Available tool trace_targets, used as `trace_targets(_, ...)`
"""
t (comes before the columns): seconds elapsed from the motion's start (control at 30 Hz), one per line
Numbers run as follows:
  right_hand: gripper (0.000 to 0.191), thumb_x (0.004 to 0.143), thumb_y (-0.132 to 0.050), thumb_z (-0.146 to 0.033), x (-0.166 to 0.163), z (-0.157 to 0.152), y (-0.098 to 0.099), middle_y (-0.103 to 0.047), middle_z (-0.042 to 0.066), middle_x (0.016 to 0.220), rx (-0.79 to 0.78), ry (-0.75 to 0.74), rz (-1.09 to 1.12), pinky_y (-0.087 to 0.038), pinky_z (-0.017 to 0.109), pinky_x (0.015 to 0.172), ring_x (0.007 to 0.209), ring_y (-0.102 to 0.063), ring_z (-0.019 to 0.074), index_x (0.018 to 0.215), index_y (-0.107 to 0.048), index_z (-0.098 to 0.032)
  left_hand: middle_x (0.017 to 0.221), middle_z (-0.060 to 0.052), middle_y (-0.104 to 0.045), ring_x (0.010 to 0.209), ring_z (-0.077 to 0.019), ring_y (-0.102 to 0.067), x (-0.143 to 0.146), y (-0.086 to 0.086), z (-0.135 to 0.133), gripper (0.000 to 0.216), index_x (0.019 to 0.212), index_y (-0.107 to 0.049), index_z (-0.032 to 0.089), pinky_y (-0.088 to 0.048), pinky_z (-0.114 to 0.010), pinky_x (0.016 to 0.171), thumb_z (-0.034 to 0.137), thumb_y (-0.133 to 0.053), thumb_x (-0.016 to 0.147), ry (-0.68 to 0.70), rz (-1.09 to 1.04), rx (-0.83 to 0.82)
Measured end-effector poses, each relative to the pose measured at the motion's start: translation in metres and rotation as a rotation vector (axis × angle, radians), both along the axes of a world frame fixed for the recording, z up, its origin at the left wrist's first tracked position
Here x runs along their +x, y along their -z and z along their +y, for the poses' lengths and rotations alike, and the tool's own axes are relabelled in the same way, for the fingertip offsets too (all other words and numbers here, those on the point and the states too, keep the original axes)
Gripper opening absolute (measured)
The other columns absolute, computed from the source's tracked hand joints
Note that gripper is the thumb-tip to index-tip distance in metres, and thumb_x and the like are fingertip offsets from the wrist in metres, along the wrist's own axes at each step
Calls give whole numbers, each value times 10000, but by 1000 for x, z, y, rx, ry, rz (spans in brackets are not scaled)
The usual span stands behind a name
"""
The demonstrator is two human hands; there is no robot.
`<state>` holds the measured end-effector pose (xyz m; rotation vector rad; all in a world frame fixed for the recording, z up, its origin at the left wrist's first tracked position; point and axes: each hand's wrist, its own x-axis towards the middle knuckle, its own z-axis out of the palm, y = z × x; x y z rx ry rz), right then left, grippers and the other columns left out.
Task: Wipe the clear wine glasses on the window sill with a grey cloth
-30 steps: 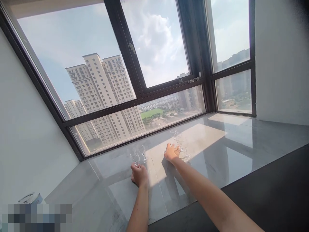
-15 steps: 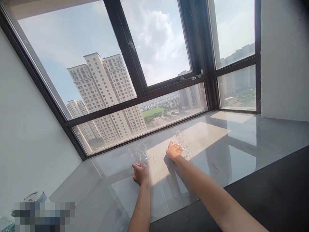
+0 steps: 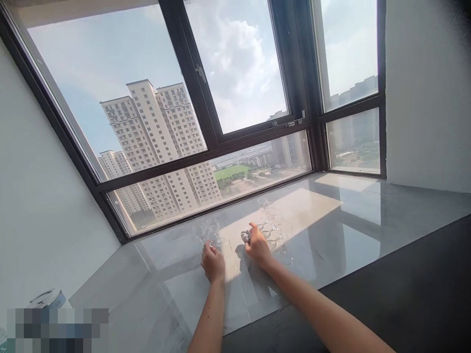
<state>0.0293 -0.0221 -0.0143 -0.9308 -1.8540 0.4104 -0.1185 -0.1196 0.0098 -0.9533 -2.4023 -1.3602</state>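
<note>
My left hand (image 3: pixel 213 262) is closed, with its fingertips at the base of a clear stemmed glass (image 3: pixel 200 232) on the left of the sill. Another clear glass (image 3: pixel 217 238) stands right beside it. My right hand (image 3: pixel 258 246) is closed around a crumpled white cloth (image 3: pixel 245 236), which sticks out past the fingers. Just beyond and to the right of that hand is a cluster of several clear stemmed glasses (image 3: pixel 274 213). Their outlines are faint against the glossy surface, and the hand hides part of them.
The glossy grey tiled sill (image 3: pixel 176 289) runs below a dark-framed window (image 3: pixel 217 147), with a sunlit patch near the right-hand glasses. A white container (image 3: pixel 51 297) stands at the lower left, partly hidden by a pixelated area. White walls flank both sides.
My right hand has drawn left and slightly nearer to me, away from the right-hand glasses, and the white cloth now shows in it. My left hand stays by its glass; the view has shifted slightly.
</note>
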Motion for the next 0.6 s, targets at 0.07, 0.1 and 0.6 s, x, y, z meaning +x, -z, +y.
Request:
trace_targets(0.07,755,700,-520,-8,5,-13,0,-622,63,1052,34,-77,54,-518,354,819,906,-614,202,1391,-297,-214,1175,-117,-686,1129,-234,-612,4,0,0,424,1296,-570,181,-417,-340,893,128,-385,918,16,141,-14)
trace_targets(0.1,761,677,-509,-8,7,-19,0,-619,52,1040,69,-138,76,-513,348,808,885,-608,196,1371,-286,-228,1164,-121,-684,1128,-238,-608,6,1,0,431,1304,-575,173,-411,-346,904,124,-379,924,29,205,-38)
trace_targets(0.6,626,711,-452,-33,15,-17,-18,-650,96,1065,259,-149,265,-504,408,865,1012,-606,248,1299,-357,-226,897,-46,-687,935,-229,-632,32,-2,-8,488,1131,-701,247,-379,-391,916,8,-463,778,404,547,-201)
